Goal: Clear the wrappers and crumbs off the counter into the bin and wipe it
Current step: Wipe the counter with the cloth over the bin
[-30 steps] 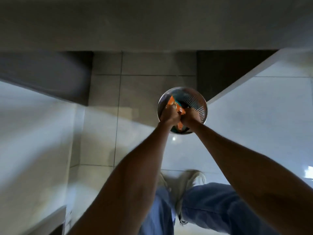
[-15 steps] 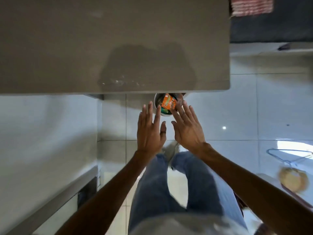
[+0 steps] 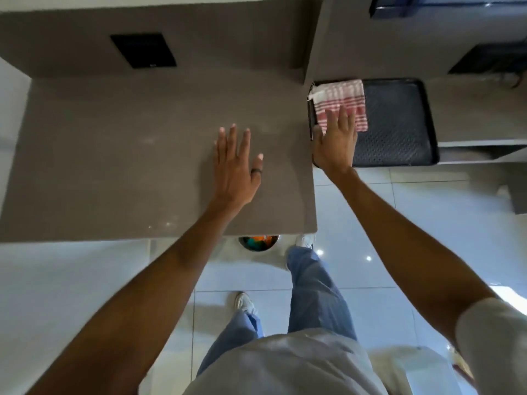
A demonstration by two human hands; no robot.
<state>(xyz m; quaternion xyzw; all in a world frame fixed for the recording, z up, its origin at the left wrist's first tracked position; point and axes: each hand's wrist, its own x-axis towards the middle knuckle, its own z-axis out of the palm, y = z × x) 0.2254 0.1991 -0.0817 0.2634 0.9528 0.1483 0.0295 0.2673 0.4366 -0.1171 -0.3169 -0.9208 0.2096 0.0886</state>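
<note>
The grey-brown counter fills the upper left of the view. My left hand hovers flat over its right part, fingers spread, holding nothing. My right hand is open too, and its fingertips overlap the lower edge of a red-and-white striped cloth. The cloth lies on the left end of a black tray beside the counter. Below the counter's front edge, the round metal bin on the floor shows orange and green wrappers inside; the counter hides most of it.
A black rectangular panel sits in the counter's back wall. A grey partition separates the counter from the tray's shelf. Glossy white floor tiles lie below, with my jeans-clad legs and white shoes standing on them.
Both hands let go of the wrappers into the bin and lifted away. They now reach over the counter, and the right hand has arrived at the striped cloth.
</note>
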